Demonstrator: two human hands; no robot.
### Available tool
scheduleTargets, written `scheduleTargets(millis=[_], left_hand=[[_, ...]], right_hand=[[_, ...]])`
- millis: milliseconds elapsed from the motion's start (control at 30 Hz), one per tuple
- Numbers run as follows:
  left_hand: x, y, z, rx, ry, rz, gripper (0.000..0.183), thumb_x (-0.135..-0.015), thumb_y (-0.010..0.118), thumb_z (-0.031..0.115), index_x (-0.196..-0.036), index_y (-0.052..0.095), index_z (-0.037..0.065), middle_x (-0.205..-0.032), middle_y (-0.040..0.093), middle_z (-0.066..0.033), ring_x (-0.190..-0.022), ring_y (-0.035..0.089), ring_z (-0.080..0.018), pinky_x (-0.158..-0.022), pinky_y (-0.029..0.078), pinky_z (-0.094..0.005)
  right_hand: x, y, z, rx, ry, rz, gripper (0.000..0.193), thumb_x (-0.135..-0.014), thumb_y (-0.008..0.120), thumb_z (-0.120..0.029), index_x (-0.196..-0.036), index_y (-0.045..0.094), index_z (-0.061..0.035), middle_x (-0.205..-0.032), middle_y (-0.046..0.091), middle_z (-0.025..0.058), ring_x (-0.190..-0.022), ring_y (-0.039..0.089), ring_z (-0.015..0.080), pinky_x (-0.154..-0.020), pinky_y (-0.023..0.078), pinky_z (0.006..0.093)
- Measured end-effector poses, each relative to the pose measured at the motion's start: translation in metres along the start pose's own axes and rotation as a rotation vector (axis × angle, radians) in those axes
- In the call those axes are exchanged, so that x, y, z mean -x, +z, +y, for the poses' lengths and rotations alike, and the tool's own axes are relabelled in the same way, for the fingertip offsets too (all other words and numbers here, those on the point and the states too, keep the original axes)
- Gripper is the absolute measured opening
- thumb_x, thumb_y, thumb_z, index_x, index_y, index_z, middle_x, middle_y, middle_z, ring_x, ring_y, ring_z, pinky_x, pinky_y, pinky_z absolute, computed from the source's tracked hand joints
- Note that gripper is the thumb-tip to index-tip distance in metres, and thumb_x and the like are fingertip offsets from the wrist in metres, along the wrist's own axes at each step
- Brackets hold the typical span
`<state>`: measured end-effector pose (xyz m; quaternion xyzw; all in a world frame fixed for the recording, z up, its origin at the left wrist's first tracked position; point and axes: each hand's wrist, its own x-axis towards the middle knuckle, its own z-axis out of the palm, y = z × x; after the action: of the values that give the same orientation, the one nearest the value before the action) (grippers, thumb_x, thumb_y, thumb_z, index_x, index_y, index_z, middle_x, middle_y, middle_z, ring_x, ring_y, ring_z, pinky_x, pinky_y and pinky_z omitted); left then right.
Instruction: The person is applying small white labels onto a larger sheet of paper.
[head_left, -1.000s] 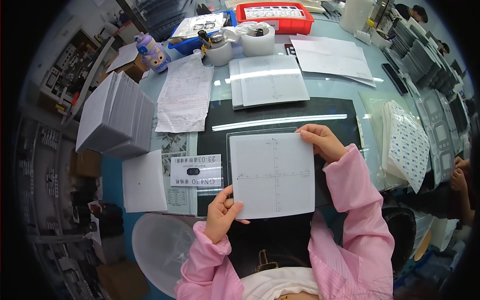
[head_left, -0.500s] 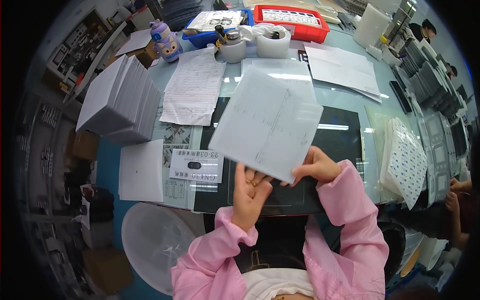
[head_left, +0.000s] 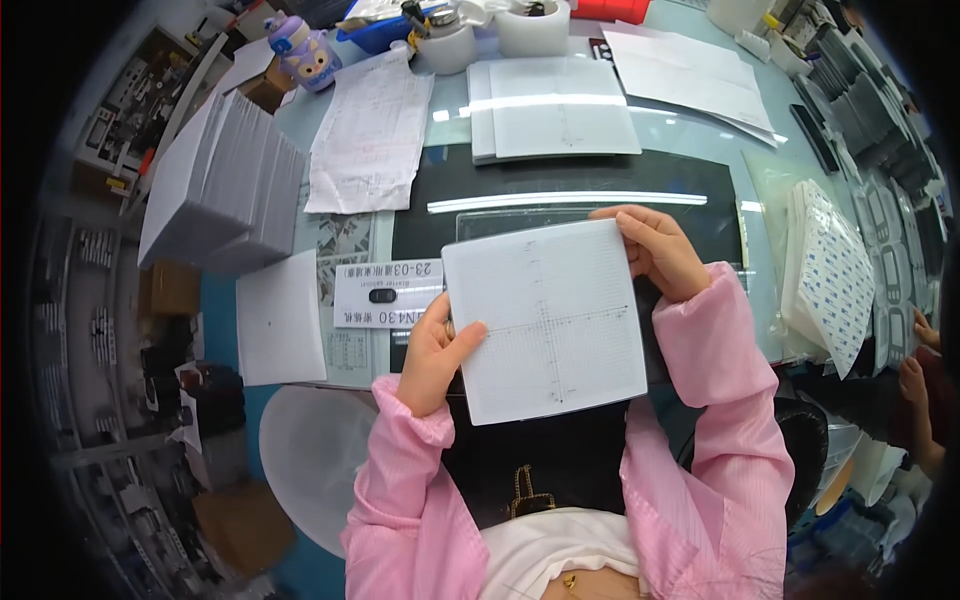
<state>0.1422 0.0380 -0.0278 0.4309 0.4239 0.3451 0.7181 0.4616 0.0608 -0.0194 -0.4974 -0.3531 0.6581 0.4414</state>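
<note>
Between my hands is a whitish square panel (head_left: 545, 370) with a fine grid and two crossing scale lines, held slightly tilted over the front edge of the table. My left hand (head_left: 438, 355) grips its left edge, thumb on the face. At the upper right corner my right hand (head_left: 662, 250) pinches it, thumb in front and fingers behind. Under and beyond the panel lies a black mat (head_left: 420, 190), with a clear plate (head_left: 480, 225) partly hidden by the panel. Further back rests a stack of similar pale panels (head_left: 560, 105).
On the left stand a tall stack of white sheets (head_left: 215, 190), a printed card (head_left: 385, 290) and a handwritten paper (head_left: 365, 140). A purple bottle (head_left: 305, 55) and white tape rolls (head_left: 445, 50) are behind. Film-wrapped sheets (head_left: 825, 280) lie right. A translucent bin (head_left: 310, 460) stands below left.
The panel has come down and nearer, turning so its gridded face shows. My left hand moved from the bottom to its left edge, my right hand up to the top right corner.
</note>
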Motion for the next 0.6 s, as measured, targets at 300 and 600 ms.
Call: scheduleTargets(millis=[300, 600], left_hand=[[0.0022, -0.0021, -0.0029, 0.017, -0.005, -0.028, 0.05, -0.096, 0.064, 0.011, -0.138, 0.041, -0.003, -0.099, 0.071, -0.0123, -0.084, 0.069, -0.0119, -0.071, 0.054, -0.0228], [0.0031, 0.0006, -0.0071, 0.026, 0.008, 0.014, 0.047, -0.098, 0.062, 0.013, -0.138, 0.042, -0.002, -0.099, 0.072, -0.0116, -0.084, 0.068, -0.0107, -0.075, 0.052, -0.0229]], right_hand=[[-0.0019, -0.0053, 0.0095, 0.14, -0.037, 0.003, 0.028, -0.099, 0.058, -0.022, -0.117, 0.066, -0.0019, -0.091, 0.068, 0.0063, -0.07, 0.067, 0.0095, -0.056, 0.056, 0.0192], [0.0007, -0.006, 0.0044, 0.134, 0.0, 0.016, 0.027, -0.099, 0.056, -0.019, -0.116, 0.065, 0.0003, -0.09, 0.068, 0.0071, -0.07, 0.068, 0.0109, -0.055, 0.057, 0.0217]])
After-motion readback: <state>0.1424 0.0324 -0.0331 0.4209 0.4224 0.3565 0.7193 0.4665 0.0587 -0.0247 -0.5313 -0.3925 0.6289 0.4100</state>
